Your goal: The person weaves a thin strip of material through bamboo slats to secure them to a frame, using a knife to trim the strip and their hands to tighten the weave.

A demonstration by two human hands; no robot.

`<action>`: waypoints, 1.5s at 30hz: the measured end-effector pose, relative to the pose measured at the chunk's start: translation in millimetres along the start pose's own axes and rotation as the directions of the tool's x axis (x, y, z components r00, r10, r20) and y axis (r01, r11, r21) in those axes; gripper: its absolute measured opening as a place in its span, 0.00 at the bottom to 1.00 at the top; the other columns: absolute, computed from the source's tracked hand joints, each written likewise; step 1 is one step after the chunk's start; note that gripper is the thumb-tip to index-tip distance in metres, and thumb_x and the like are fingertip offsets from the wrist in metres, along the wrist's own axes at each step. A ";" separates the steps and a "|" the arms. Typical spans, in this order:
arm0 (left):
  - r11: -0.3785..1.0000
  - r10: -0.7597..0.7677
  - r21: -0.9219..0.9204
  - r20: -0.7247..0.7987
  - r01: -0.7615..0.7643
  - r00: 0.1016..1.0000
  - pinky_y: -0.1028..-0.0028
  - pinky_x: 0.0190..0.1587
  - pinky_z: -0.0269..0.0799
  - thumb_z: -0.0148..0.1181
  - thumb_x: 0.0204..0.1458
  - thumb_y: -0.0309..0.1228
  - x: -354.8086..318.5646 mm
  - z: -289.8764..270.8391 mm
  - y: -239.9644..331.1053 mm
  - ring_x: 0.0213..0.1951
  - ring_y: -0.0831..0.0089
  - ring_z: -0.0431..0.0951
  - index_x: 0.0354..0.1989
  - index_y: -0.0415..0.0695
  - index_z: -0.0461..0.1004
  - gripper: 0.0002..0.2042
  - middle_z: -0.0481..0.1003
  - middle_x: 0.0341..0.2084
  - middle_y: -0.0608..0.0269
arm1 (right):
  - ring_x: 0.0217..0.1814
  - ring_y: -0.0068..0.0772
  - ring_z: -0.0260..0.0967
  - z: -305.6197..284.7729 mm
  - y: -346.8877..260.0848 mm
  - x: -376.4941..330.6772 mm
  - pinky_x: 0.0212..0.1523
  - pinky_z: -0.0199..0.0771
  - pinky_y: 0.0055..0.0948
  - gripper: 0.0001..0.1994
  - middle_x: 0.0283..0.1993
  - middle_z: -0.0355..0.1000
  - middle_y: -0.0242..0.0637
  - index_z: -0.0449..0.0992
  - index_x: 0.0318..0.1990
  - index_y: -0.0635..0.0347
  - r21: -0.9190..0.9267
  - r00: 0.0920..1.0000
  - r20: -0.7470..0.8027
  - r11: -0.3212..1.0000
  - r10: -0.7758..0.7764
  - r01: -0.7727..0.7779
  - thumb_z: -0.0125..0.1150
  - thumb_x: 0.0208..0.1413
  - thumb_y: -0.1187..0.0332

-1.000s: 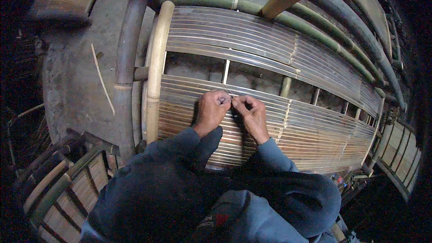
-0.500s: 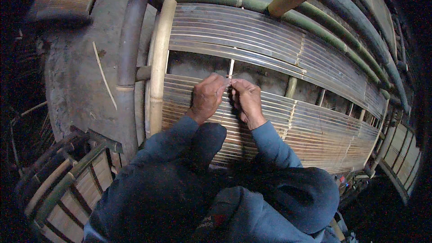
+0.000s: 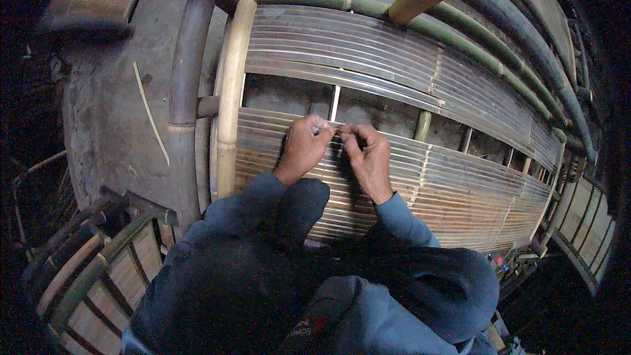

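here, the person crouches over a bamboo frame [image 3: 227, 92], both hands meeting at the far edge of the near slat panel [image 3: 427, 184]. the left hand [image 3: 303, 148] and the right hand [image 3: 368, 158] are both pinched shut, fingertips almost touching one another, and they grasp the near end of a thin pale strip [image 3: 334, 102] that stands upright across the open gap between the near slat panel and the far slat panel [image 3: 368, 52]. the strip sits just right of the pale bamboo post [image 3: 230, 85], well left of the green cross pegs [image 3: 422, 125] that bridge the same gap. holding it with both hands at the panel edge appears to keep the strip taut and in line with the slats it crosses; whether it is being tied, threaded or pressed in cannot be told, since the fingers cover the contact point. the knees rest on the near slats, which probably steadies the panel under the hands. to the left, a dark curved pole [image 3: 187, 59] borders the frame, and a loose sliver [image 3: 150, 112] lies on the concrete floor [image 3: 112, 112]. smaller slatted pieces [image 3: 85, 289] lie near left.
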State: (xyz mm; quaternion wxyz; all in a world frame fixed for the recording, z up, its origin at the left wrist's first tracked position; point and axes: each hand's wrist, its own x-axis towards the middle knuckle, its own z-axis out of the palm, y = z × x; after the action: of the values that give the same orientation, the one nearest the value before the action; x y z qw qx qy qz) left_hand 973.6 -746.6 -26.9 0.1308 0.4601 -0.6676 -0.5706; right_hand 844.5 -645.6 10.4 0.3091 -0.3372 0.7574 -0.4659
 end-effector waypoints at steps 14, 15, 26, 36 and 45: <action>0.776 -0.160 -0.571 0.229 0.266 0.960 0.79 0.29 0.72 0.60 0.57 0.24 -11.7 -2.8 -1.6 0.26 0.81 0.75 0.37 0.34 0.79 0.06 0.78 0.25 0.65 | 0.30 0.18 0.68 0.8 17.2 -0.6 0.33 0.70 0.25 0.08 0.28 0.77 0.32 0.82 0.34 0.70 0.059 0.989 0.090 0.991 0.114 -0.120 0.68 0.59 0.71; 0.813 -0.144 -0.526 0.234 0.250 0.961 0.78 0.29 0.72 0.60 0.57 0.24 -12.6 -3.9 -2.3 0.26 0.80 0.75 0.37 0.34 0.80 0.06 0.78 0.26 0.65 | 0.30 0.18 0.66 -0.4 18.3 -0.8 0.33 0.69 0.26 0.09 0.27 0.76 0.31 0.81 0.34 0.70 0.063 0.981 0.126 0.986 0.148 -0.157 0.66 0.60 0.71; 0.787 -0.386 -0.298 0.445 0.541 0.808 0.77 0.29 0.71 0.61 0.57 0.27 -32.5 -12.5 -0.9 0.28 0.78 0.78 0.32 0.35 0.80 0.07 0.80 0.25 0.60 | 0.29 0.40 0.74 6.2 0.3 -40.5 0.33 0.72 0.42 0.10 0.27 0.74 0.47 0.72 0.32 0.66 0.106 0.929 0.357 0.983 0.101 -0.147 0.53 0.61 0.67; 0.965 0.244 0.134 -0.131 -0.227 0.961 0.61 0.35 0.75 0.61 0.51 0.23 -14.5 2.6 5.0 0.33 0.56 0.81 0.32 0.35 0.81 0.05 0.80 0.32 0.50 | 0.25 0.41 0.69 12.6 18.7 -5.2 0.30 0.68 0.41 0.10 0.23 0.69 0.51 0.73 0.31 0.68 -0.022 0.989 0.118 0.996 0.087 -0.085 0.58 0.60 0.68; 0.884 0.448 0.196 -0.093 -0.425 0.889 0.59 0.40 0.75 0.58 0.55 0.21 4.7 -9.8 3.9 0.37 0.50 0.79 0.40 0.41 0.81 0.07 0.76 0.33 0.51 | 0.26 0.21 0.64 36.1 30.6 25.0 0.29 0.64 0.29 0.10 0.22 0.71 0.30 0.79 0.30 0.66 0.291 0.976 0.053 0.932 0.212 -0.218 0.59 0.63 0.70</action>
State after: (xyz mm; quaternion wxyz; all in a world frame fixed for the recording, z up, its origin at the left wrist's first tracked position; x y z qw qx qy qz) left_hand 976.1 -756.7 -22.1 0.2613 0.3446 -0.7900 -0.4346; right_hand 851.4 -673.2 -35.0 0.4126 -0.2074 0.7086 -0.5335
